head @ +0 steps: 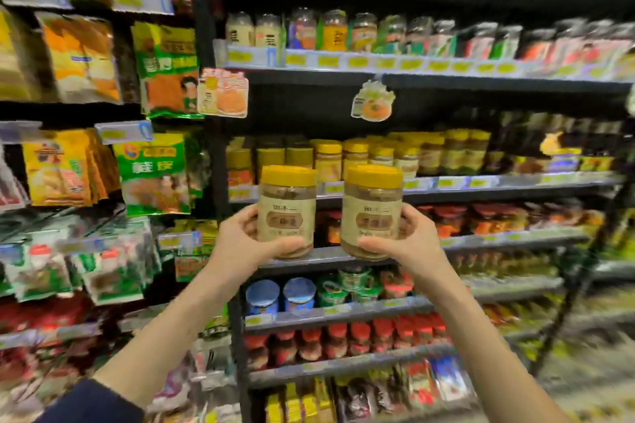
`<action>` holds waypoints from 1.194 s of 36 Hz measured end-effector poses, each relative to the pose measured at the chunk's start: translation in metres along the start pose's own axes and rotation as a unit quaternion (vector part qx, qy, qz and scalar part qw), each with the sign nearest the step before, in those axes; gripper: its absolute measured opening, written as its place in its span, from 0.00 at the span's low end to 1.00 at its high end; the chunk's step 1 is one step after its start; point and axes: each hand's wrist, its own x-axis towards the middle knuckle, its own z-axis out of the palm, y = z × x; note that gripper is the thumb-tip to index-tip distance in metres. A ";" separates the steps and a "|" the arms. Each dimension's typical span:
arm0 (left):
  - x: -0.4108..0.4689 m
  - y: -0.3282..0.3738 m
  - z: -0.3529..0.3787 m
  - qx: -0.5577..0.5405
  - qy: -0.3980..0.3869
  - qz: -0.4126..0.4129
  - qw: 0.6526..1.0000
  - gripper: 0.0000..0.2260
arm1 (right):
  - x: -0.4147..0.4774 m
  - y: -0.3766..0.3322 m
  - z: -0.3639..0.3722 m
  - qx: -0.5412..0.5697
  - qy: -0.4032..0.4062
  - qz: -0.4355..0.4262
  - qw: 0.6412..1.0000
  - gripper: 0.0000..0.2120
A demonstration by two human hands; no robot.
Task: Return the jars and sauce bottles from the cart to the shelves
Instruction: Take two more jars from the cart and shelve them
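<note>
I hold up two alike jars with yellow lids and beige labels, upright, in front of the black shelving. My left hand (pixel 240 240) grips the left jar (pixel 288 206) from its left side and bottom. My right hand (pixel 409 244) grips the right jar (pixel 372 206) from its right side and bottom. Both jars hang level with the shelf (pixel 481 182) that carries several similar yellow-lidded jars (pixel 357 154) just behind and above them. The cart is out of view.
A higher shelf (pixel 378 62) holds several glass jars and bottles. Lower shelves carry red-lidded jars (pixel 343 336) and blue-lidded tubs (pixel 275 295). Hanging snack bags (pixel 154 172) fill the rack on the left. The picture is blurred at its edges.
</note>
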 end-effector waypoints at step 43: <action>0.285 -0.045 0.367 -0.038 -0.131 0.023 0.990 0.34 | 0.283 0.114 -0.309 -0.081 0.098 -0.010 0.992 0.30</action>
